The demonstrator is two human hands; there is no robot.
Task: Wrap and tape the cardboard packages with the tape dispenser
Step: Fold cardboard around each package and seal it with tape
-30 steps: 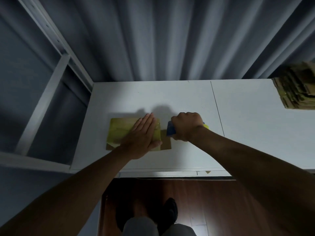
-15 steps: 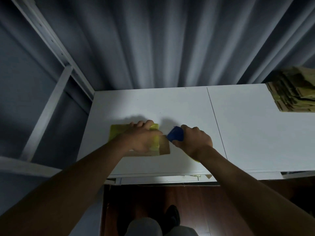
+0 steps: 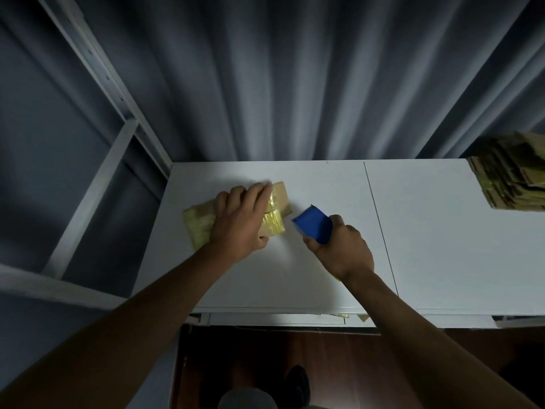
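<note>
**Hands at the taped package on the white desk**

A grey curtain (image 3: 280,78) hung behind the white desk (image 3: 324,276) and filled the upper part of the view. A grey metal rack (image 3: 88,187) stood to the left of the desk. On the far right part of the desk there was a pile of flat cardboard pieces (image 3: 510,175), well apart from both hands.

The cardboard package (image 3: 277,211) lay on the left part of the desk, brown with shiny yellow tape across it. The left hand (image 3: 240,221) lay on top of the package with the fingers bent over its far edge and the thumb at its near edge, so it was grasping the package. The right hand (image 3: 339,249) was clenched around the blue tape dispenser (image 3: 312,227) and held it just beside the package, to its right. I could not tell if the dispenser touched the desk.
</note>
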